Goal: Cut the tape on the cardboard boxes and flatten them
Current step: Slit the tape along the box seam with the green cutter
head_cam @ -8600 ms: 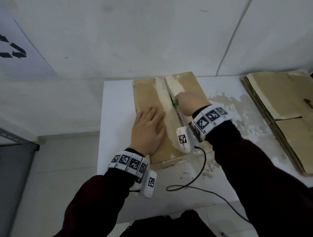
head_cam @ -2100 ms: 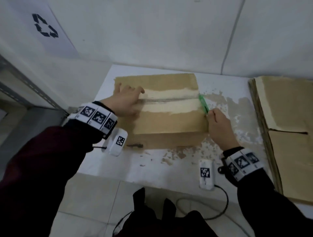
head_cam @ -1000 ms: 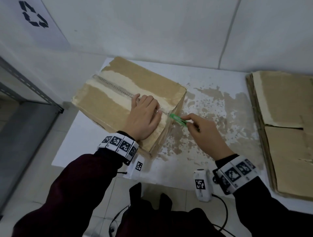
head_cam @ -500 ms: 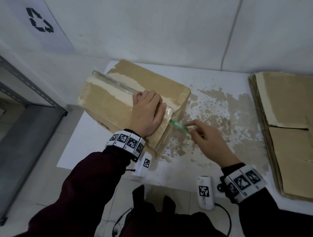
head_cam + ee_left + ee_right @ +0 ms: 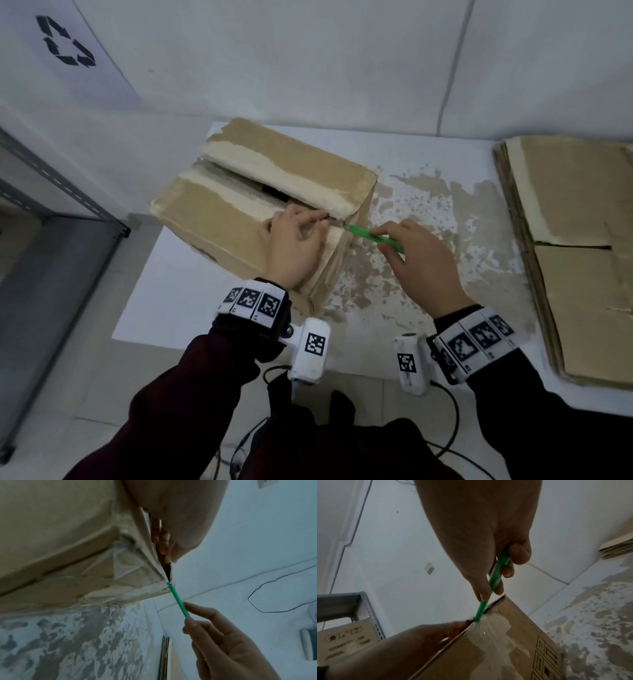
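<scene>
A taped cardboard box (image 5: 239,212) stands skewed on the white table (image 5: 164,301). Its top seam gapes darkly along the middle. My left hand (image 5: 294,246) lies on the near flap with its fingers (image 5: 160,538) hooked into the seam near the right end. My right hand (image 5: 424,263) pinches a thin green cutter (image 5: 373,237). The cutter's tip touches the tape at the box's right top corner, where the seam meets the side, as the left wrist view of the cutter (image 5: 178,600) and the right wrist view of the cutter (image 5: 498,573) both show. Clear tape wrinkles down that side of the box (image 5: 505,649).
A stack of flattened cardboard (image 5: 579,246) lies on the table's right side. Brown paper residue (image 5: 428,212) marks the tabletop between it and the box. A grey metal shelf (image 5: 51,205) stands to the left, holding a printed carton (image 5: 342,639). Cables hang below the table's front edge.
The top seam has opened into a dark gap. My left hand went from lying flat on the lid to hooking its fingers into the seam. The cutter stays at the right corner.
</scene>
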Action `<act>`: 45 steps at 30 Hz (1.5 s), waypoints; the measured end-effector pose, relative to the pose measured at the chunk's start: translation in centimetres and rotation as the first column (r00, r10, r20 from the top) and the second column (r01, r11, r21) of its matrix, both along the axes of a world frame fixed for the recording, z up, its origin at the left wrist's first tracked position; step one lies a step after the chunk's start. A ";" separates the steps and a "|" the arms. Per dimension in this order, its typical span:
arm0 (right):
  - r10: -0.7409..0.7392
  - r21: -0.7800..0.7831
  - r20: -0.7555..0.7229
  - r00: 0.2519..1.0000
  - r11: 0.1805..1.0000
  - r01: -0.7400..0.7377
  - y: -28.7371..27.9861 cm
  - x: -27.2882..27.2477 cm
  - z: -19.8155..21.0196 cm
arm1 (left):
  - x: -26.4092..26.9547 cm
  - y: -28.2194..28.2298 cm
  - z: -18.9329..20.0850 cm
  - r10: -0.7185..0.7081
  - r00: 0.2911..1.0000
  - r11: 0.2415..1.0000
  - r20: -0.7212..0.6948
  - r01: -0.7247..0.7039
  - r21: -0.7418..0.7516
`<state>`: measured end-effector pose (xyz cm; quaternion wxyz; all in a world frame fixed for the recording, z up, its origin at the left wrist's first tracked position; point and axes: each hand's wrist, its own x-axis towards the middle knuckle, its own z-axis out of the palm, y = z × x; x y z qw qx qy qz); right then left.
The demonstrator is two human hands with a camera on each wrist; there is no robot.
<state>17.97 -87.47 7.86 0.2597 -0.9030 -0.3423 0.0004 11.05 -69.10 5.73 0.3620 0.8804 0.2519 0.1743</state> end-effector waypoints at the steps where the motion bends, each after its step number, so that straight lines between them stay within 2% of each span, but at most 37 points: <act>1: -0.008 -0.006 0.025 1.000 1.000 0.008 0.2 -0.1 -0.1 | 0.0 0.0 -0.1 -0.008 1.000 1.000 0.026 0.009 -0.025; 8: -0.067 -0.019 0.116 0.991 0.997 0.070 1.6 -0.1 -0.9 | -0.1 -0.2 -0.3 -0.045 0.998 0.996 0.043 0.042 0.080; 12: -0.141 -0.014 0.113 0.984 0.990 0.144 2.9 -0.5 -1.8 | 0.1 -0.4 -0.3 -0.075 0.997 0.982 -0.030 0.079 0.173; 16: -0.320 -0.031 0.083 0.944 0.946 0.324 2.7 2.5 -1.5 | -0.8 -1.0 -0.6 -0.118 0.992 0.959 -0.033 0.122 0.257; 19: -0.309 -0.026 -0.066 0.949 0.951 0.308 0.1 5.2 -1.4 | -0.3 -1.0 -0.5 -0.097 0.995 0.946 -0.035 0.103 0.306; 22: -0.312 0.036 -0.260 0.914 0.943 0.332 -2.3 4.7 -2.8 | 0.8 -1.1 -0.5 -0.072 0.990 0.938 -0.125 0.110 0.330; 25: -0.381 0.037 -0.474 0.793 0.892 0.451 -3.8 3.4 -5.6 | 1.1 -1.1 -1.0 -0.101 0.981 0.905 -0.167 0.160 0.395; 27: -0.459 -0.030 -0.539 0.706 0.848 0.529 -4.6 3.4 -8.1 | 1.0 -0.9 -1.1 -0.136 0.980 0.898 -0.148 0.185 0.400; 28: -0.495 -0.070 -0.538 0.682 0.832 0.550 -5.0 3.5 -9.3 | 1.0 -0.9 -1.1 -0.144 0.980 0.898 -0.136 0.187 0.397; 31: -0.601 -0.170 -0.438 0.669 0.786 0.595 -6.4 4.4 -12.7 | 1.0 -0.9 -1.0 -0.155 0.979 0.900 -0.133 0.195 0.389; 33: -0.650 -0.177 -0.380 0.658 0.749 0.638 -7.0 5.0 -13.7 | 1.0 -0.9 -1.0 -0.163 0.977 0.900 -0.135 0.203 0.385; 37: -0.714 -0.218 -0.274 0.645 0.699 0.681 -8.0 6.4 -14.1 | 1.1 -0.8 -0.9 -0.179 0.975 0.904 -0.131 0.216 0.369; 41: -0.756 -0.286 -0.264 0.599 0.654 0.700 -8.5 7.4 -13.4 | 1.2 -0.6 -0.8 -0.226 0.966 0.903 -0.124 0.255 0.347; 43: -0.743 -0.297 -0.210 0.636 0.668 0.682 -8.3 7.2 -12.6 | 1.3 -0.5 -0.8 -0.265 0.955 0.897 -0.135 0.295 0.329; 45: -0.611 -0.095 -0.178 0.772 0.791 0.604 -7.0 6.7 -11.2 | 1.4 -0.4 -0.7 -0.321 0.939 0.887 -0.128 0.345 0.307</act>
